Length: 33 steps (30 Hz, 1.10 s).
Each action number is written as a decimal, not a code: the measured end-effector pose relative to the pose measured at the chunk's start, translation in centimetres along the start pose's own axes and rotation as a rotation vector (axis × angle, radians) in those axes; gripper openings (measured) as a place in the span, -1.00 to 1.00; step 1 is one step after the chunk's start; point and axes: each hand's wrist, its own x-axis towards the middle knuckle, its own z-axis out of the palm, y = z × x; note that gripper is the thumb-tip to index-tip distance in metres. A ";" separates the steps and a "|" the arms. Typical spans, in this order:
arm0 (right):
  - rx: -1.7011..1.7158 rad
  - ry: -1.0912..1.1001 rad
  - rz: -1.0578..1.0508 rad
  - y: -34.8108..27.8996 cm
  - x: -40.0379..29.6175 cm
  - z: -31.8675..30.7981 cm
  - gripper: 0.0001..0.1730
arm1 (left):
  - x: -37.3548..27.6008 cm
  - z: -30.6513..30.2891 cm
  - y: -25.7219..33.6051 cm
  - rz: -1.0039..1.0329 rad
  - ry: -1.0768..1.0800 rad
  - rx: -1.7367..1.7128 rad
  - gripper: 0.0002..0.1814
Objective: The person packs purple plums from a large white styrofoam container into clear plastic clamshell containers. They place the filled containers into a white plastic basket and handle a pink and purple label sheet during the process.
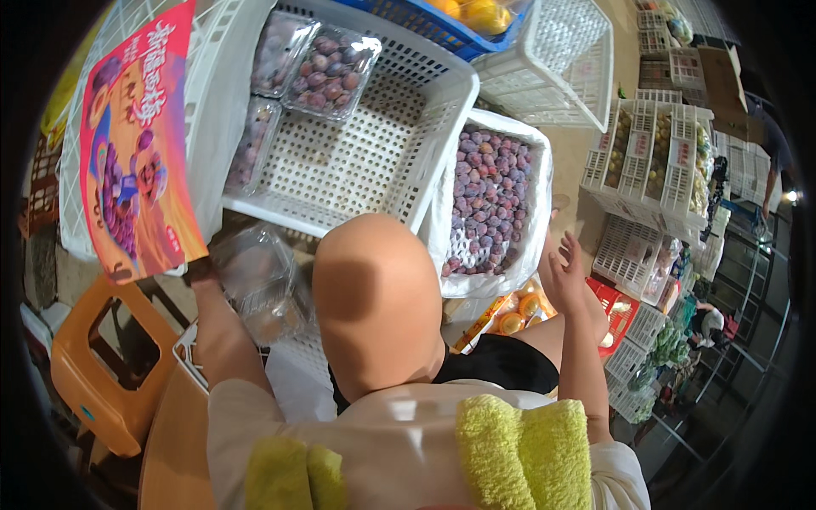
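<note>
My right hand [567,264] is raised with its fingers apart and nothing in it, just right of a plum crate lined with white film [542,191]. Loose purple plums [491,185] fill most of that crate, and its perforated bottom shows near the front. My left hand [203,269] is in shadow at the lower corner of a printed fruit poster [137,153], and its fingers are hidden. Beside my left forearm lie clear plastic clamshell boxes [261,274]. Ahead, a large white crate [357,166] holds several clear boxes of plums [331,73] along its left side.
An orange plastic stool [76,357] stands at the left. Behind the large crate is a blue crate [440,25] of yellow fruit, beside an upright white crate [548,70]. Stacked fruit crates [644,159] line the right, with a red basket [615,312] below. My bent knee [376,299] rises centrally.
</note>
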 end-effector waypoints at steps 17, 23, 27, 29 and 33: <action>0.034 0.010 -0.253 -1.7 -8.3 -0.9 -0.44 | -30.1 31.0 15.2 1.446 0.002 0.429 -0.59; 0.346 0.247 -0.333 -2.4 -15.7 -8.9 -0.52 | -45.1 45.2 13.7 2.077 -0.598 0.465 -0.60; 0.814 0.024 -0.361 -4.5 -20.4 -9.1 -0.36 | -55.0 49.0 5.2 1.511 -1.291 0.655 -0.72; 1.114 -0.148 -0.493 -6.0 -21.8 -7.4 -0.16 | -59.5 49.0 -1.0 1.186 -1.695 0.891 -0.75; 1.625 -0.273 -0.331 -8.1 -22.7 -8.5 -0.17 | -69.4 49.4 -8.8 1.624 -2.320 1.243 -0.66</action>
